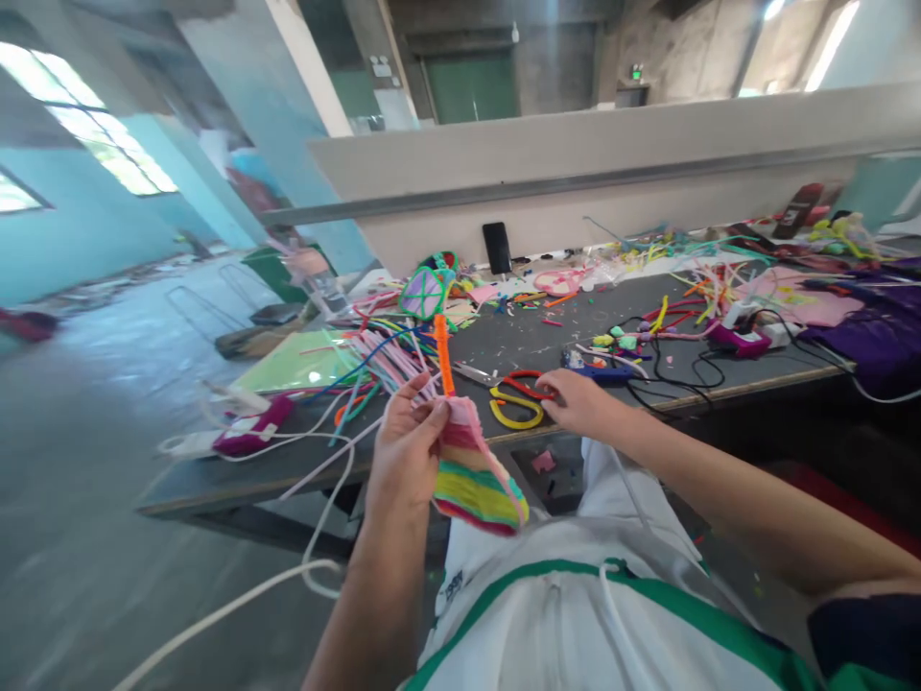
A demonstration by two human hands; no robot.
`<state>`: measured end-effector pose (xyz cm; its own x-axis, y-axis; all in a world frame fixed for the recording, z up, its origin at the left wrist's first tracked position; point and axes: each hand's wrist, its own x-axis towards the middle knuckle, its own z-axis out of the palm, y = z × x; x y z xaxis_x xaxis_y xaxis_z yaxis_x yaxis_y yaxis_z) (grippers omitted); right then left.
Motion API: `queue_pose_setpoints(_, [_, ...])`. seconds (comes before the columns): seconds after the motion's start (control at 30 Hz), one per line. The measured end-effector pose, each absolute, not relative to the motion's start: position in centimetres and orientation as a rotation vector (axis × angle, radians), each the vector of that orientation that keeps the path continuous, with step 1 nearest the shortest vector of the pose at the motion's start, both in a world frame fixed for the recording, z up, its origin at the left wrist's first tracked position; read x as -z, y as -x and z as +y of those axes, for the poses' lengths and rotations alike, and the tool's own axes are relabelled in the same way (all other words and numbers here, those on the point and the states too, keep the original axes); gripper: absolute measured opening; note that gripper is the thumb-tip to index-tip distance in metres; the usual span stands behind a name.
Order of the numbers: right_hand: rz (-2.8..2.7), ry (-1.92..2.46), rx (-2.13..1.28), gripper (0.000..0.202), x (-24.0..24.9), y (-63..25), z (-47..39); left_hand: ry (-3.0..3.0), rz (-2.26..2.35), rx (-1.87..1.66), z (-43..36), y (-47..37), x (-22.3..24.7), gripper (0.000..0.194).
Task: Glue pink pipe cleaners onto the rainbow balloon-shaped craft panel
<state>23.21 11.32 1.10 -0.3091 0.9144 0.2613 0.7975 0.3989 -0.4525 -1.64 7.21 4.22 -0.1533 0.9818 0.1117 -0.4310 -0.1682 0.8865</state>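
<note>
My left hand [412,437] pinches the top of a striped fuzzy craft piece [471,475] with pink, yellow, green and red bands, seemingly made of pipe cleaners. An orange fuzzy stem [444,355] sticks up from its upper end. At the table's front edge, my right hand [579,401] has its fingers closed at the red handle of a pair of scissors [516,413]. The scissors' other handle is yellow, and the blades lie on the table, pointing left. Bundled pale pipe cleaners [392,360] lie just behind my left hand.
A black phone [496,248] leans against the back panel. Near it stands a green-edged craft piece [423,291]. Purple-and-white corded objects [255,425] sit at both sides. Right of my right hand are a blue tool [604,372] and black cables [687,369]. A white cord [320,537] hangs off the left.
</note>
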Motion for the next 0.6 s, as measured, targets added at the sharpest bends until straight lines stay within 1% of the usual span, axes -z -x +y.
queue_pose_setpoints(0.13, [-2.375, 1.555, -0.355, 0.049, -1.4, -17.6, 15.3, -0.959, 0.934, -1.611, 7.0, 2.0, -4.4, 0.070])
queue_pose_setpoints(0.3, [-2.437, 1.659, -0.498, 0.066, -2.1, -16.8, 18.3, -1.055, 0.980, -1.647, 6.6, 2.6, -4.4, 0.066])
queue_pose_setpoints(0.37, [-2.387, 1.676, -0.574, 0.066, -2.6, -17.5, 18.6, -1.075, 0.989, -1.650, 6.5, 2.8, -4.3, 0.064])
queue_pose_setpoints(0.5, [-2.226, 1.653, -0.725, 0.052, -4.1, -20.4, 17.6, -1.071, 0.965, -1.648, 6.2, 3.0, -4.4, 0.062])
queue_pose_setpoints(0.6, [-2.143, 1.559, -0.876, 0.055, -4.8, -23.4, 14.8, -1.084, 0.947, -1.639, 6.0, 2.9, -4.6, 0.062])
